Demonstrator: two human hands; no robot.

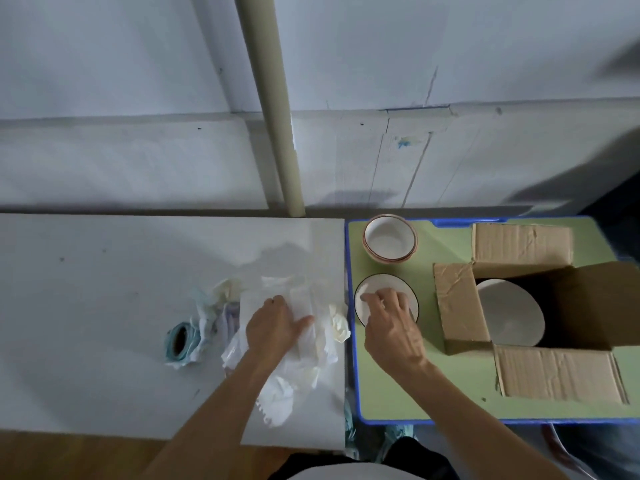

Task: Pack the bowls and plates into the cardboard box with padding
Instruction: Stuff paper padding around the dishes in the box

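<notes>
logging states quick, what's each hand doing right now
Left hand: open, flat on the padding paper.
Right hand: on the plate; grip cannot be told.

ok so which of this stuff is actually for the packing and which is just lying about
For the job: cardboard box, plate inside it, dark-rimmed plate, stacked bowls, padding paper.
Lying about: tape roll (perhaps for sealing later), pole.

Two adjoining surfaces, packing goods laid out
Flat grey table [104,306], left: crumpled white packing paper [280,400], pale blue tape roll [180,341] to its left. Green blue-edged tray [391,393], right: stacked white ceramic bowls [389,237] behind round white dark-rimmed plate [381,282]; open brown cardboard box [457,306] right of both, round white dish [509,313] inside.
</notes>
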